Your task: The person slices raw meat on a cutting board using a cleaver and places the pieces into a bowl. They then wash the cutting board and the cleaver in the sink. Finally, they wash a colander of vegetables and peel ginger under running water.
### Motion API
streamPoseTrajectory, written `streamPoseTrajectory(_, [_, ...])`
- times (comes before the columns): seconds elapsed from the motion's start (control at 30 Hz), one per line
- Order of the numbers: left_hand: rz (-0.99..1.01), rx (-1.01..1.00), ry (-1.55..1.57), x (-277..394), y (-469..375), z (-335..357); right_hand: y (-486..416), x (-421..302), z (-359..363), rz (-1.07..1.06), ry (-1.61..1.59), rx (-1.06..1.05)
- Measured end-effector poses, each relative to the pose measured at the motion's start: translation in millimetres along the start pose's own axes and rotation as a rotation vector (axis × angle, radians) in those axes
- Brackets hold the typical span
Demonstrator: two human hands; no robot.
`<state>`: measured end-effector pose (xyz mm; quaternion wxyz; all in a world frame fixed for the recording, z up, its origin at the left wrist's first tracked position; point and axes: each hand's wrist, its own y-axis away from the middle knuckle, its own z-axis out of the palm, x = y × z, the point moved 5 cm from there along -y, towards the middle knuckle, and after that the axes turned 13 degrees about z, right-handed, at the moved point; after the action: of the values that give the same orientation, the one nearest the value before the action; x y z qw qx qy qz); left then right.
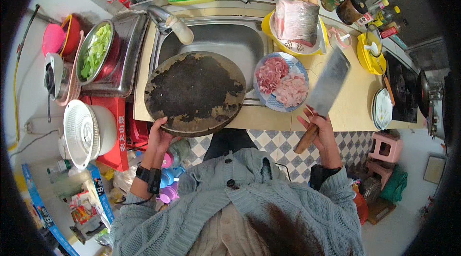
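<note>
My left hand [161,136] grips the near left rim of a thick round chopping board [194,90], thumb on top and fingers hidden beneath. Dark, patchy stains cover the board, which overlaps the front of the steel sink [223,40]. In my right hand [322,131] is a cleaver [330,81], held by its wooden handle with the broad blade pointing away and to the right. A blue-patterned plate [282,108] sits between board and blade, bearing two piles of sliced raw meat [271,76], one redder and one paler.
Behind the plate, a yellow-and-white basket [300,51] holds a large piece of fish [297,22]. A faucet [169,22] reaches over the sink. At left stands a steel bowl of cut greens [95,50]; stacked plates [381,108] lie at right beside a black cooktop [399,83].
</note>
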<state>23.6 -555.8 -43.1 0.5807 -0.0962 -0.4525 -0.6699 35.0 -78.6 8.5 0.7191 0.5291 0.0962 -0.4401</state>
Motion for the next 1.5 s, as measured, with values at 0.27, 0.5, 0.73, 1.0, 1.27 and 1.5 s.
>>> streamPoseTrajectory(0.27, [-0.093, 0.036, -0.016, -3.3, -83.2, 13.2, -4.5, 72.8, 14.5, -0.007, -0.503, -0.084])
streamPoseTrajectory(0.5, [-0.201, 0.096, -0.076, 3.9, -95.8, 10.8, -56.4, 82.6, 55.3, -0.142, -0.34, 0.026])
streamPoseTrajectory(0.73, [-0.429, 0.118, -0.492, 12.0, -93.8, 13.4, -82.2, 76.0, 42.3, -0.374, -0.368, 0.149])
streamPoseTrajectory(1.0, [-0.463, 0.038, -0.531, -8.2, -109.4, 15.4, -66.9, 26.4, -30.0, -0.512, -0.347, 0.347])
streamPoseTrajectory(1.27, [-0.529, 0.01, -0.618, -13.9, -97.8, 34.3, -92.5, -24.9, -106.4, -0.498, -0.455, 0.254])
streamPoseTrajectory(1.5, [-0.427, -0.189, -1.268, 16.4, -108.6, 19.7, -44.2, -70.8, -159.2, -0.175, 0.229, 0.627])
